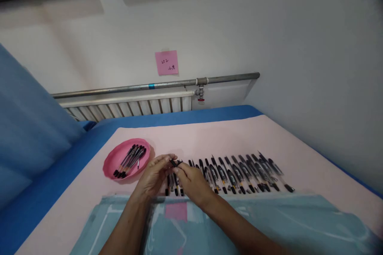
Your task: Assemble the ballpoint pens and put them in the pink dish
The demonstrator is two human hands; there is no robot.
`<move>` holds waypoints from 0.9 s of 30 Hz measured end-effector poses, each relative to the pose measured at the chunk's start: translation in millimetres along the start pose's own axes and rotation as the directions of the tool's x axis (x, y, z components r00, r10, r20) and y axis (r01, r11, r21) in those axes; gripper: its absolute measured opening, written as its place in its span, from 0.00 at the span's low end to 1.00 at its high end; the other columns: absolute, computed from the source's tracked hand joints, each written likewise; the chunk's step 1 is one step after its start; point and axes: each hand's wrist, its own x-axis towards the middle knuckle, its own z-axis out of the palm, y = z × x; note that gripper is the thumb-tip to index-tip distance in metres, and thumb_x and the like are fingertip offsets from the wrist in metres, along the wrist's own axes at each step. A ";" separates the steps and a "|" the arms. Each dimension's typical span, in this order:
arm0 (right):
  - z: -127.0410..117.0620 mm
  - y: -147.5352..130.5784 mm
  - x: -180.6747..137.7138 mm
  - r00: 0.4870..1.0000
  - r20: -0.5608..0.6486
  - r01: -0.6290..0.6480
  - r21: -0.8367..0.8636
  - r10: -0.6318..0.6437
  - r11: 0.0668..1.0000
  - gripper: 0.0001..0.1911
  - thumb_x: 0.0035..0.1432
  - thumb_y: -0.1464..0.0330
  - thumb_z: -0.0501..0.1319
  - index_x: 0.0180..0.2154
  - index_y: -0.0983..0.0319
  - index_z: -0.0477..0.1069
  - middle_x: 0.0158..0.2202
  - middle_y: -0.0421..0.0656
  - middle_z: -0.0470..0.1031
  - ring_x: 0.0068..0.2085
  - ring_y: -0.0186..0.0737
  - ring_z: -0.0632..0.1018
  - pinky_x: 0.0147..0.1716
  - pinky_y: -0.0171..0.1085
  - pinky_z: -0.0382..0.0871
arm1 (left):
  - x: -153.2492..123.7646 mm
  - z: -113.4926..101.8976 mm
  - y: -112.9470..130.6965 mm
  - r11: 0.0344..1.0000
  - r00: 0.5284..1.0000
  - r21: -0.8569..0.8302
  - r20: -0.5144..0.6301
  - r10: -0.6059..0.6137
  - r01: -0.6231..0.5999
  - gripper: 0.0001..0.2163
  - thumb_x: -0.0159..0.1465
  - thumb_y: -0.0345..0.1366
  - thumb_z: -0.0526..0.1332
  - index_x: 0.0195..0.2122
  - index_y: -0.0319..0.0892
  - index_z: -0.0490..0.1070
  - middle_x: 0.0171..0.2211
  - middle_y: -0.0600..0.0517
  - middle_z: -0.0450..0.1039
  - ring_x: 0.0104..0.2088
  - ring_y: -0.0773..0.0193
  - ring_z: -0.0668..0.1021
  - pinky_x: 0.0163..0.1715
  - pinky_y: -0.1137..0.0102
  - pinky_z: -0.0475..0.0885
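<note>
My left hand (156,172) and my right hand (192,182) meet above the pink cloth, fingers closed together on a small black pen part (174,163). Its exact shape is mostly hidden by the fingers. To the right, many pens (237,172) with black caps and clear barrels, together with loose pen parts, lie in a long slanted row. Some of them are partly hidden behind my right hand. Beside my left hand, a pink plastic basin (109,159) holds several black-capped pens (133,159).
A pink cloth (191,135) covers the table over a blue sheet (179,118). Clear plastic over light blue material (269,223) lies along the near edge. Behind stand a radiator (128,105) and a metal pipe (233,77); a blue curtain (26,127) hangs left.
</note>
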 end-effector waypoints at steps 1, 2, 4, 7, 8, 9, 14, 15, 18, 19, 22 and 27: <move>0.0 0.9 -0.3 1.000 -0.004 0.017 -0.014 -0.017 1.000 0.13 0.58 0.66 0.48 0.24 0.61 0.63 0.20 0.37 0.65 0.24 0.31 0.66 0.24 0.29 0.54 | 0.0 0.5 -0.7 1.000 1.000 -0.004 -0.017 -0.008 0.008 0.10 0.49 0.36 0.66 0.30 0.36 0.74 0.31 0.48 0.74 0.32 0.66 0.74 0.35 0.71 0.68; 0.1 1.8 -0.6 1.000 -0.005 0.028 -0.029 -0.028 0.999 0.12 0.58 0.66 0.48 0.25 0.61 0.63 0.20 0.37 0.64 0.24 0.31 0.65 0.24 0.29 0.54 | 0.2 0.8 -1.7 1.000 1.000 -0.004 -0.028 -0.004 0.004 0.09 0.50 0.36 0.66 0.29 0.36 0.74 0.29 0.49 0.74 0.30 0.67 0.74 0.33 0.72 0.68; 0.4 2.6 -0.7 1.000 0.001 0.019 -0.041 -0.019 0.999 0.12 0.57 0.66 0.49 0.24 0.61 0.63 0.20 0.37 0.64 0.23 0.31 0.64 0.23 0.30 0.53 | 0.8 0.7 -3.3 1.000 0.999 0.008 -0.024 0.030 -0.030 0.07 0.50 0.35 0.66 0.24 0.36 0.72 0.23 0.52 0.72 0.25 0.71 0.72 0.29 0.75 0.66; 0.4 -0.6 0.4 0.997 0.034 -0.073 0.033 0.072 0.997 0.13 0.56 0.67 0.50 0.21 0.62 0.60 0.18 0.36 0.63 0.23 0.30 0.65 0.23 0.29 0.54 | 2.1 -1.8 -3.7 0.998 0.998 0.021 0.013 0.059 -0.059 0.05 0.50 0.32 0.66 0.23 0.36 0.72 0.22 0.52 0.71 0.25 0.72 0.71 0.28 0.77 0.65; 0.0 -2.8 0.8 0.993 0.055 -0.112 0.081 0.108 0.990 0.13 0.56 0.68 0.50 0.20 0.62 0.59 0.18 0.36 0.63 0.22 0.29 0.65 0.23 0.29 0.54 | 2.5 -2.9 -3.2 0.998 0.998 0.020 0.028 0.058 -0.058 0.05 0.50 0.32 0.65 0.24 0.36 0.72 0.24 0.51 0.72 0.26 0.71 0.72 0.29 0.76 0.66; -0.6 -5.2 1.0 0.985 0.085 -0.160 0.140 0.150 0.977 0.13 0.56 0.68 0.50 0.20 0.62 0.59 0.17 0.36 0.62 0.21 0.29 0.64 0.22 0.29 0.54 | 2.8 -3.8 -2.5 0.998 0.998 0.017 0.042 0.056 -0.057 0.04 0.50 0.32 0.65 0.25 0.36 0.73 0.25 0.51 0.73 0.28 0.69 0.73 0.30 0.75 0.66; -6.2 -18.5 -3.0 0.858 0.407 -0.502 0.542 0.311 0.674 0.11 0.57 0.63 0.48 0.26 0.60 0.60 0.17 0.32 0.58 0.12 0.24 0.52 0.12 0.27 0.41 | -0.9 -2.8 2.7 0.996 0.992 -0.006 0.092 0.087 -0.086 0.04 0.51 0.32 0.65 0.26 0.36 0.73 0.27 0.49 0.73 0.31 0.66 0.74 0.32 0.73 0.67; -7.1 -21.3 -4.8 0.834 0.473 -0.541 0.608 0.282 0.580 0.10 0.57 0.62 0.48 0.28 0.60 0.60 0.17 0.31 0.57 0.12 0.23 0.50 0.11 0.26 0.39 | -3.2 -1.2 4.1 0.995 0.989 -0.020 0.108 0.103 -0.101 0.04 0.51 0.32 0.65 0.26 0.37 0.73 0.27 0.49 0.73 0.31 0.66 0.74 0.32 0.73 0.67; -7.8 -28.8 -9.7 0.768 0.629 -0.628 0.704 0.119 0.330 0.11 0.57 0.60 0.51 0.29 0.61 0.60 0.16 0.30 0.54 0.13 0.22 0.47 0.11 0.24 0.38 | -10.8 4.3 8.9 0.982 0.971 -0.100 0.162 0.175 -0.161 0.04 0.50 0.33 0.65 0.25 0.38 0.73 0.27 0.52 0.71 0.31 0.67 0.73 0.33 0.73 0.68; -7.6 -30.4 -10.4 0.750 0.657 -0.650 0.710 0.075 0.272 0.11 0.56 0.60 0.52 0.29 0.61 0.60 0.16 0.30 0.54 0.13 0.22 0.47 0.11 0.23 0.38 | -12.4 5.6 10.4 0.977 0.967 -0.121 0.168 0.192 -0.173 0.04 0.50 0.33 0.65 0.25 0.39 0.72 0.26 0.52 0.71 0.31 0.67 0.73 0.33 0.73 0.68; -8.8 -29.2 -7.1 0.785 0.613 -0.614 0.756 0.083 0.227 0.10 0.55 0.61 0.55 0.29 0.61 0.61 0.16 0.31 0.56 0.13 0.21 0.48 0.10 0.23 0.38 | -9.7 3.3 13.0 0.975 0.974 -0.076 0.080 0.212 -0.207 0.08 0.51 0.39 0.64 0.28 0.39 0.72 0.31 0.50 0.72 0.33 0.65 0.74 0.33 0.71 0.68; -25.0 -11.2 8.4 0.889 0.379 -0.428 0.887 0.257 0.173 0.09 0.53 0.63 0.56 0.30 0.64 0.63 0.17 0.32 0.56 0.13 0.20 0.49 0.09 0.22 0.38 | 10.9 -17.4 4.0 0.753 0.916 0.637 -0.188 0.356 -0.162 0.11 0.53 0.41 0.59 0.31 0.38 0.70 0.25 0.51 0.71 0.24 0.67 0.72 0.28 0.71 0.65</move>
